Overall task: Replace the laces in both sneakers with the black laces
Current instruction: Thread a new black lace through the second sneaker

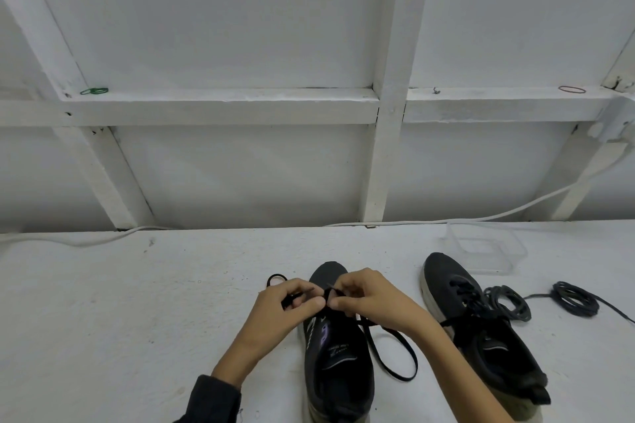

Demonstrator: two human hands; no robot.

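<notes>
Two dark sneakers stand on the white table, toes pointing away from me. Over the front of the left sneaker (338, 364), my left hand (292, 306) and my right hand (364, 295) each pinch an end of a flat black lace (395, 354). The lace loops out to the right of that shoe, and a small loop shows left of its toe. The right sneaker (481, 330) has black lacing across its front. Two coils of thin dark grey lace (508, 302) (575, 299) lie to its right.
A clear plastic container (488, 251) sits behind the right sneaker near the wall. A white cable (515, 211) runs along the table's back edge. A green rubber band (94, 91) and a red one (572, 90) lie on the white wall ledge.
</notes>
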